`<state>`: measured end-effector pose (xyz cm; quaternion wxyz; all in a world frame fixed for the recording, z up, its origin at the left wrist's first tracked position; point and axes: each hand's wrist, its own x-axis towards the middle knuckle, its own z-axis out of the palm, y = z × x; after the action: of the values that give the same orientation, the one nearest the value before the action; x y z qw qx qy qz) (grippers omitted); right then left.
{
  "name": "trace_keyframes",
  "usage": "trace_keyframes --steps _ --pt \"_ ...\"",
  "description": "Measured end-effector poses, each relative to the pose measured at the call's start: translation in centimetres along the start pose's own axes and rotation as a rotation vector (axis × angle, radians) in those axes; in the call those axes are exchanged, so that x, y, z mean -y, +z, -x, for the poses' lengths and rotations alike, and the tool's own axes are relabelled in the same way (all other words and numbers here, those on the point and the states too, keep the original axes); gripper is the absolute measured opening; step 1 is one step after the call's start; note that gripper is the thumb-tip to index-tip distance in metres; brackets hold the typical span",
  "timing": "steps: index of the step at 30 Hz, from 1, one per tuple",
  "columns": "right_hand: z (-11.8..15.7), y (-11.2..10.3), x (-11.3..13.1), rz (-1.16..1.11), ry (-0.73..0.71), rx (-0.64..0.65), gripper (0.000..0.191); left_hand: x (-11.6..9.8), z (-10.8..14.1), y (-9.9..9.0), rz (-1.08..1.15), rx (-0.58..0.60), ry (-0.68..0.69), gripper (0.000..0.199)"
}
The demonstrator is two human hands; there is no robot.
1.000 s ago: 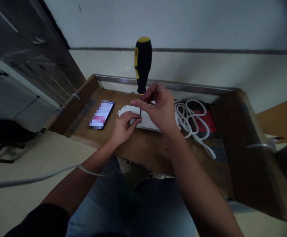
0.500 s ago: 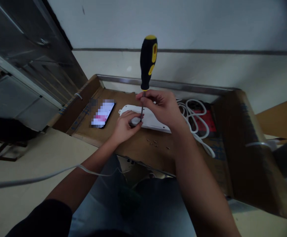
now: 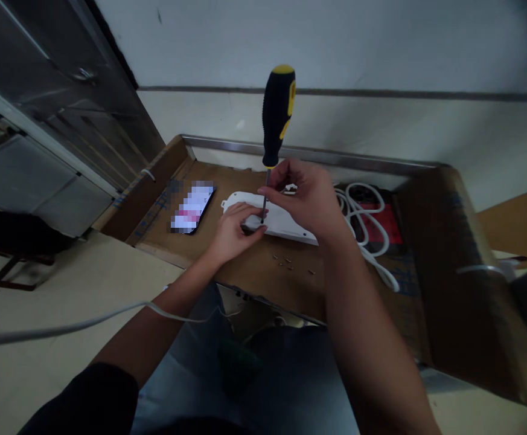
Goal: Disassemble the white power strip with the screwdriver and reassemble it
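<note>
Running in from the lower left of the frame, a thin white lead [image 3: 64,329] passes across the left forearm and could tug at it if it snags. Left of centre, the phone [image 3: 194,206] lies on the cardboard [image 3: 191,249], apart from the hands. At the centre, the left hand [image 3: 231,235] rests by the near edge of the white casing [image 3: 285,223], thumb and fingers nearly closed around the screwdriver's tip; whether they also grip a screw, I cannot tell. A slip there could jab a fingertip or scratch the casing. The screwdriver [image 3: 277,115] stands nearly upright, and the right hand [image 3: 313,193] pinches only its shaft below the handle, so the top-heavy handle could tip the blade out of line. Right of centre, loose screws [image 3: 289,260] lie near the right forearm, where a brush could scatter them. Farther right, the coiled white cord [image 3: 386,277] could drag the casing askew if pulled.
</note>
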<state>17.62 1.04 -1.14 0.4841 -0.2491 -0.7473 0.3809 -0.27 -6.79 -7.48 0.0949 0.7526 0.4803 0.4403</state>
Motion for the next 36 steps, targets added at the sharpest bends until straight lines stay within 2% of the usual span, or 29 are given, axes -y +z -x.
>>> trace_keyframes --steps 6,10,15,19,22,26,31,36 --pt "0.1 -0.6 0.7 -0.025 0.019 0.062 0.022 0.0 0.0 0.0 -0.005 -0.009 0.022 0.018" --pt "0.2 -0.7 0.9 -0.068 0.034 0.122 0.007 0.0 0.0 0.0 0.009 -0.006 0.024 0.016" --pt "0.2 -0.4 0.7 -0.093 0.013 0.147 0.014 0.1 -0.1 0.2 0.042 -0.034 0.026 0.01" --pt "0.1 -0.1 0.6 -0.057 0.012 0.067 0.023 0.2 -0.1 0.4 0.051 -0.053 0.026 0.008" --pt "0.0 -0.1 0.7 0.017 0.014 0.014 0.019 0.1 -0.1 0.3 0.046 -0.046 0.018 0.008" --pt "0.1 -0.3 1.0 0.055 0.022 0.042 0.014 -0.2 0.0 0.0 0.025 -0.005 0.002 0.017" --pt "0.2 -0.6 1.3 0.032 0.033 0.076 0.002 -0.2 0.0 -0.1 0.022 -0.011 0.009 0.031" --pt "0.2 -0.6 1.4 0.004 0.021 0.109 0.005 0.0 0.0 0.0 -0.002 -0.008 0.033 0.033"
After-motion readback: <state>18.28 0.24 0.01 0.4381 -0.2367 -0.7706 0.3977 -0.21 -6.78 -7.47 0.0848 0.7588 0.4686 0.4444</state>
